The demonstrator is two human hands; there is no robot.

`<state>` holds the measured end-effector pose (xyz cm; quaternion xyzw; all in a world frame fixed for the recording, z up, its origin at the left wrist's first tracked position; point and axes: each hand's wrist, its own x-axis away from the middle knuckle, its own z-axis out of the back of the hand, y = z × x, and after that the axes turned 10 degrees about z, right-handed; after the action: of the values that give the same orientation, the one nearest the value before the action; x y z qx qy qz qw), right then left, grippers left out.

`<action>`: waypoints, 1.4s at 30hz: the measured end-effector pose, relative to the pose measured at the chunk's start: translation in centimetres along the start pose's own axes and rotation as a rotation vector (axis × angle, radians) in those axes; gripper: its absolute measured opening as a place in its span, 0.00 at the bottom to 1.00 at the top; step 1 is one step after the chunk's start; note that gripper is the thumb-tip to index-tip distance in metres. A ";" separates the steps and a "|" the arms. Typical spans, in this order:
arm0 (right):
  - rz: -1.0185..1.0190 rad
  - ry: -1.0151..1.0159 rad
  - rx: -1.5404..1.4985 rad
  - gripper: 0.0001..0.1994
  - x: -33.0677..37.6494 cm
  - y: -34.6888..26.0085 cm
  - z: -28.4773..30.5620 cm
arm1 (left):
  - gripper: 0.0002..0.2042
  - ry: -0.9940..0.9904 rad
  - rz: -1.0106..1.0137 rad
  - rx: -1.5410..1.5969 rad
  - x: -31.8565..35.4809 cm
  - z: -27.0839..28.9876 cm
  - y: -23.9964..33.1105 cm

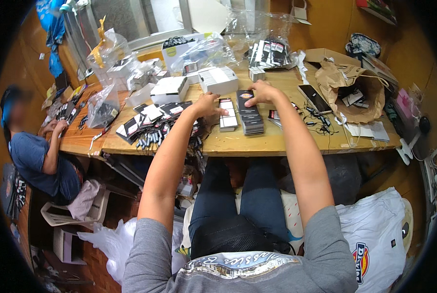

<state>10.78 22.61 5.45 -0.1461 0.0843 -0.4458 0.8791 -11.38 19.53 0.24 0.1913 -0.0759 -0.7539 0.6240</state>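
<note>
Reaching out over the surface (219, 145), both bare hands bracket two card stacks set side by side. Right hand (264, 92): thumb and fingers spread apart, thumb at the far end of the black card stack (250, 117), the other fingers bent beyond it; whether they grip cannot be told. Left hand (206, 104): fingers apart, thumb reaching over the white-faced card stack (228, 120); contact or hover unclear. Key relation: the black stack runs from the right thumb back toward the body, long axis pointing roughly away from the person, its near end stepped lower. Right hand is the nearer one to it; the white-faced stack lies just left of it, about parallel, nearer the left thumb. Beyond the right fingers, a small block of cards (256, 74); beyond the left fingers, an open white box (219, 79). Left of the left fingers, a loose card pile (152, 117). Right of the right fingers, a phone (314, 99), then a paper bag (328, 80). Well left of both hands, a seated co-worker (42, 161) handles more cards.
</note>
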 end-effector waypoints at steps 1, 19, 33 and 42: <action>-0.003 -0.006 0.039 0.36 0.4 -0.6 0.2 | 0.36 -0.050 0.012 -0.017 -0.5 0.0 0.6; 0.130 0.631 -1.051 0.19 1.6 -0.5 1.2 | 0.16 0.348 0.232 0.836 0.4 1.3 3.7; 0.170 0.587 -0.509 0.10 7.7 0.3 2.8 | 0.09 0.305 0.172 1.154 6.3 4.1 12.9; -0.128 0.361 -0.077 0.11 8.2 5.6 -0.7 | 0.04 0.181 0.213 1.284 9.6 1.0 12.2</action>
<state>19.72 18.97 2.79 -0.1024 0.2479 -0.5164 0.8133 -2.09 7.52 3.64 0.5798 -0.4765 -0.4737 0.4609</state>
